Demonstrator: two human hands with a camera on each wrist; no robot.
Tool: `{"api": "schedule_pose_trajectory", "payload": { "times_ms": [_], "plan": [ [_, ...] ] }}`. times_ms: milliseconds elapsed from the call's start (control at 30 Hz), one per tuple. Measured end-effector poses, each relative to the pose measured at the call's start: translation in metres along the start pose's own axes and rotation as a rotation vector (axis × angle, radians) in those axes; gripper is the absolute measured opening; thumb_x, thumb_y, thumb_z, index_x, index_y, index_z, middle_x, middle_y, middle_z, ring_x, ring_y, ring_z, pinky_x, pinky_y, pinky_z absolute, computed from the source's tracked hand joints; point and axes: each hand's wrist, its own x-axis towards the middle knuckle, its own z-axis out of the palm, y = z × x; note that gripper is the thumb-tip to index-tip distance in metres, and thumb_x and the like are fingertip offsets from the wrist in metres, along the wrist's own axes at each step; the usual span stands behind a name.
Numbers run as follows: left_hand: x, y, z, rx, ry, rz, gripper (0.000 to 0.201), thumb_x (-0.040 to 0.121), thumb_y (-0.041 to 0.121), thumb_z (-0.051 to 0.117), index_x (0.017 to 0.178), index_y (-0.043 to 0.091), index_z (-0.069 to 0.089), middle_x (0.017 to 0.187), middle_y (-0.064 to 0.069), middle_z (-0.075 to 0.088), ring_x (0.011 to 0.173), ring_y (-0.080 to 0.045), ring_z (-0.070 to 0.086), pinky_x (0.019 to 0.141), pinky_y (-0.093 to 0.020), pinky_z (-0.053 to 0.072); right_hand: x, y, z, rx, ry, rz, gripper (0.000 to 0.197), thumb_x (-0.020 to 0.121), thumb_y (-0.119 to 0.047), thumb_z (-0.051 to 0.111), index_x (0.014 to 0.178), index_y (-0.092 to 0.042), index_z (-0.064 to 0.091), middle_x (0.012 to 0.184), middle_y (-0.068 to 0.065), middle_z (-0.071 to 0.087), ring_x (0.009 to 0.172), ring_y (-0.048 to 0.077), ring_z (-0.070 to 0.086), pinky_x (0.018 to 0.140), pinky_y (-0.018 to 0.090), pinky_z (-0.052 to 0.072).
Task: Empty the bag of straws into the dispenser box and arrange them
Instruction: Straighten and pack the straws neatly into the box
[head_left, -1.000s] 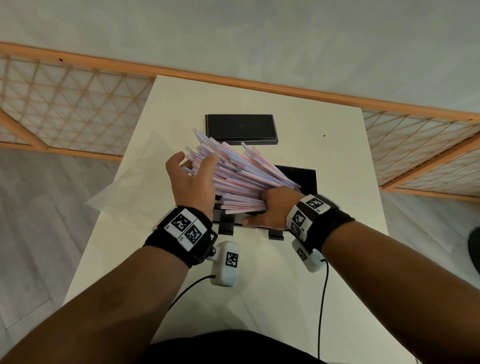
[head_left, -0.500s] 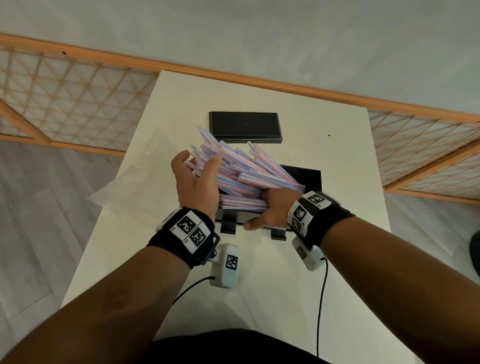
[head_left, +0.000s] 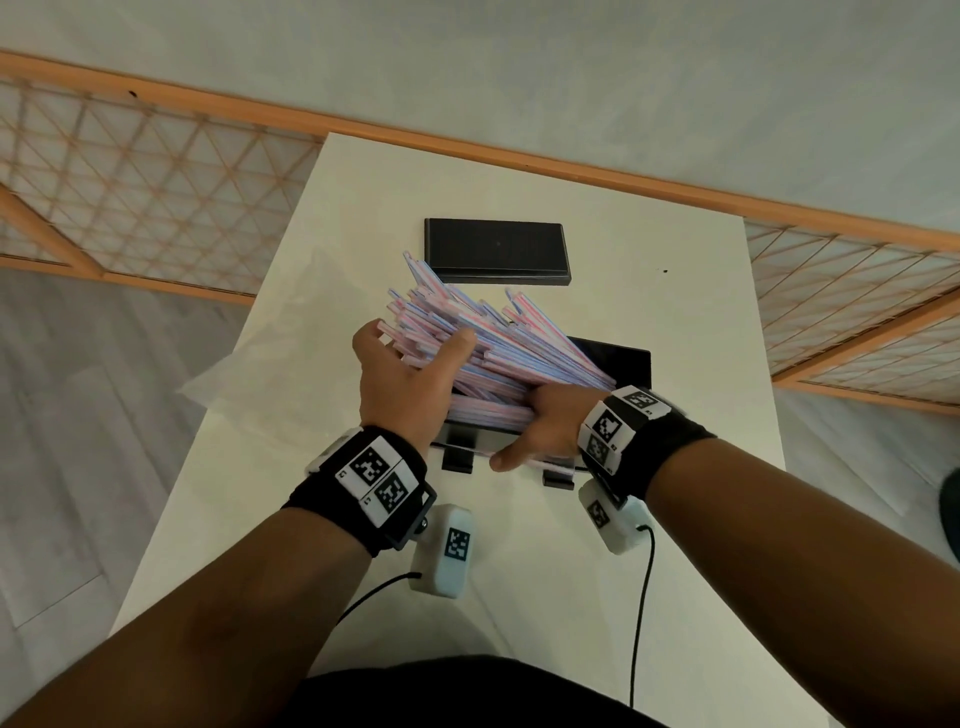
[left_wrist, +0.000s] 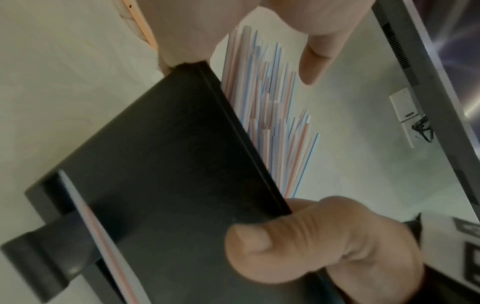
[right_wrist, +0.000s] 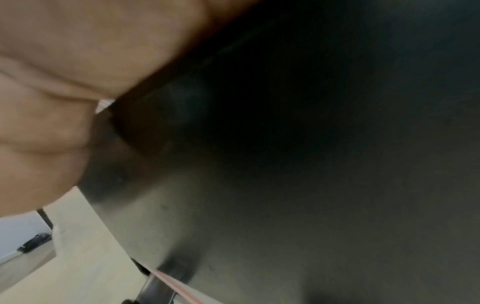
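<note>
At the far left of the white table (head_left: 675, 332) lies a thin, crinkled clear plastic bag (head_left: 270, 374), flat and see-through. Beside it the left hand (head_left: 402, 387) reaches forward with its back upward; its fingers and thumb are curled around the raised ends of the straws (head_left: 488, 343). These are thin, straight tubes with pink, blue and white stripes, lying in a loose, uneven fan that slopes down to the right into the dispenser box (head_left: 618, 358). The box is black, smooth plastic, rectangular, and stands near the middle of the table. The right hand (head_left: 545, 423) holds the lower end of the bundle at the front edge of the box, fingers wrapped over the straws and thumb pointing to the left. Behind the box lies a flat black rectangular lid (head_left: 496, 249), well apart from both hands.
</note>
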Motion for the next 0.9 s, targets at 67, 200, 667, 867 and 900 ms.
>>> {"api": "schedule_pose_trajectory", "payload": {
  "times_ms": [67, 200, 667, 867, 900],
  "plan": [
    [0.000, -0.002, -0.001, 0.022, 0.011, -0.006, 0.098, 0.052, 0.056, 0.084, 0.131, 0.020, 0.040, 0.112, 0.002, 0.071, 0.098, -0.019, 0.074, 0.090, -0.049, 0.061, -0.001, 0.002, 0.000, -0.010, -0.036, -0.002, 0.080, 0.063, -0.064, 0.080, 0.128, -0.022, 0.059, 0.120, -0.001, 0.063, 0.112, 0.023, 0.057, 0.094, 0.031, 0.043],
    [0.001, -0.003, -0.001, 0.074, 0.003, 0.001, 0.093, 0.053, 0.055, 0.082, 0.129, 0.022, 0.040, 0.111, 0.003, 0.070, 0.100, -0.019, 0.072, 0.093, -0.050, 0.058, -0.002, 0.003, 0.000, -0.071, -0.055, -0.001, 0.081, 0.061, -0.065, 0.080, 0.125, -0.020, 0.061, 0.115, 0.000, 0.066, 0.108, 0.023, 0.060, 0.096, 0.035, 0.047],
    [0.002, -0.012, 0.001, 0.133, -0.099, 0.011, 0.080, 0.076, 0.059, 0.074, 0.132, 0.016, 0.037, 0.108, 0.018, 0.059, 0.100, -0.006, 0.065, 0.102, -0.049, 0.053, -0.023, 0.003, 0.000, 0.067, 0.049, -0.067, 0.067, 0.077, -0.066, 0.069, 0.129, -0.028, 0.052, 0.103, -0.007, 0.048, 0.107, 0.016, 0.049, 0.088, 0.023, 0.031],
    [0.000, -0.009, -0.003, 0.259, -0.243, 0.012, 0.095, 0.076, 0.074, 0.067, 0.145, 0.022, 0.026, 0.124, 0.018, 0.051, 0.121, -0.013, 0.055, 0.107, -0.034, 0.042, -0.029, 0.007, 0.008, -0.005, 0.073, -0.166, 0.061, 0.080, -0.072, 0.060, 0.123, -0.029, 0.056, 0.094, -0.010, 0.059, 0.097, 0.017, 0.054, 0.087, 0.024, 0.038],
    [-0.001, -0.005, -0.004, 0.299, -0.291, -0.009, 0.100, 0.073, 0.075, 0.062, 0.149, 0.023, 0.022, 0.128, 0.016, 0.048, 0.125, -0.014, 0.052, 0.107, -0.032, 0.039, -0.030, 0.007, 0.012, -0.024, 0.083, -0.184, 0.070, 0.078, -0.075, 0.059, 0.130, -0.028, 0.053, 0.107, -0.005, 0.063, 0.106, 0.020, 0.056, 0.094, 0.027, 0.040]
  ]
}}
